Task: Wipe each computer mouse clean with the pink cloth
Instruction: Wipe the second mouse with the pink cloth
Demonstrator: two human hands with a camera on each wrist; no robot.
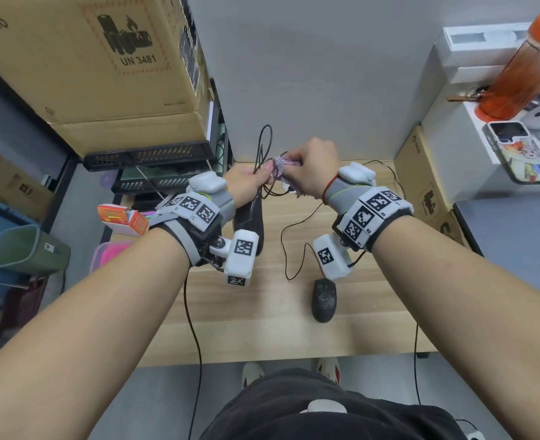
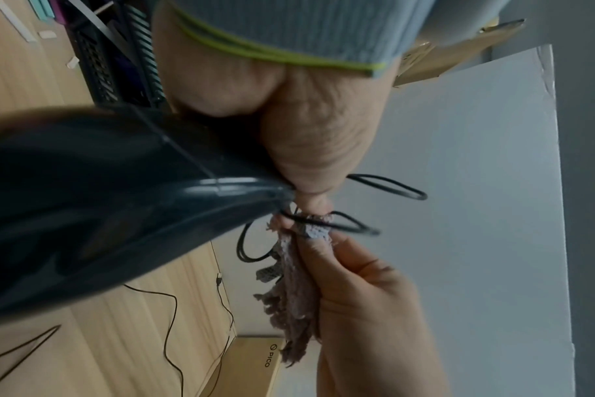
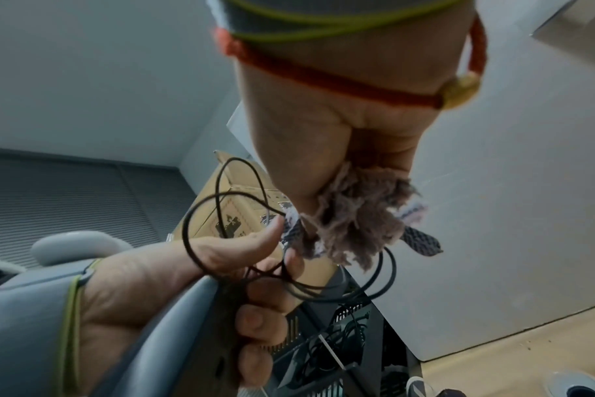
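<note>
My left hand (image 1: 257,179) holds a black wired mouse (image 1: 250,222) up off the wooden table (image 1: 246,325), fingers curled round its front end and its coiled black cable (image 1: 264,144). The right hand (image 1: 294,169) grips the bunched pink cloth (image 1: 280,166) and presses it against the mouse's front, where the cable comes out. In the left wrist view the glossy mouse (image 2: 102,215) fills the left side and the cloth (image 2: 294,295) hangs from the right hand's fingers (image 2: 323,257). A second black mouse (image 1: 324,300), speckled with dust, lies on the table near my right wrist.
Cardboard boxes (image 1: 87,68) and black trays (image 1: 154,173) stand at the left. A thin cable (image 1: 294,246) trails across the table. At the right are white boxes, an orange bottle (image 1: 523,68), a phone (image 1: 519,150) and a grey laptop (image 1: 516,236). A pink container (image 1: 110,254) sits at the table's left edge.
</note>
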